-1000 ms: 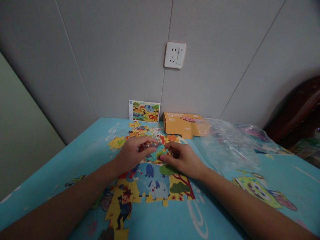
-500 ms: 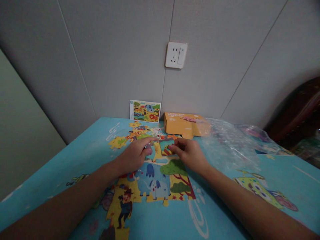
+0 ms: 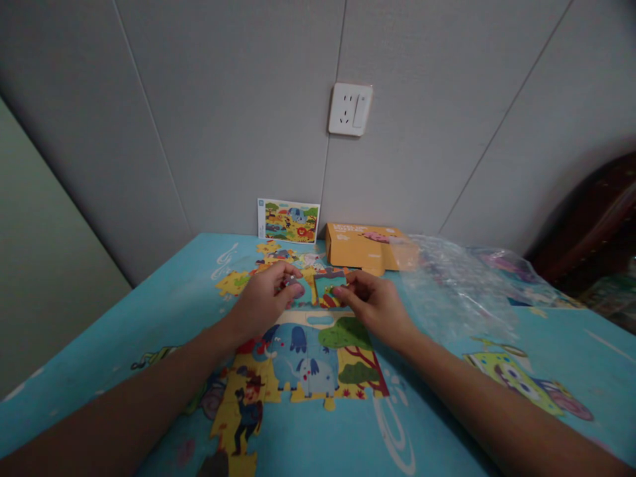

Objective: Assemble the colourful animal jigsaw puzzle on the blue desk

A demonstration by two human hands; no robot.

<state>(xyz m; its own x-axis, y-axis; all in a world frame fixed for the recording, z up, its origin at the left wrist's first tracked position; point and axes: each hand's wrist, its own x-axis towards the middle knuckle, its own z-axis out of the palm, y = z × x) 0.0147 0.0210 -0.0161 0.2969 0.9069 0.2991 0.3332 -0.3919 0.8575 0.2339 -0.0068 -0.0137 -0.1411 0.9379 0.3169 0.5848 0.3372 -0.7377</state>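
Note:
My left hand (image 3: pixel 268 298) is closed, thumb and fingers pinched at the left edge of some joined puzzle pieces (image 3: pixel 314 291) in teal and yellow. At their right edge, my right hand (image 3: pixel 375 301) grips a teal piece with red and yellow stripes between thumb and fingers. Just nearer to me lies an assembled puzzle section (image 3: pixel 308 361) with blue elephants and a green tree. It joins a yellow part showing a figure in a hat (image 3: pixel 247 414). My left hand and forearm hide some of its left side.
Loose puzzle pieces (image 3: pixel 233 283) lie behind my left hand. A picture card (image 3: pixel 288 222) leans on the wall. Right of it are an orange box (image 3: pixel 352 248) and crumpled clear plastic (image 3: pixel 457 285). A blue patterned cloth (image 3: pixel 447 411) covers the table.
The teal and yellow pieces have shifted slightly away from me, baring more of the gap above the elephant section. My left index finger has curled in from pointing outward.

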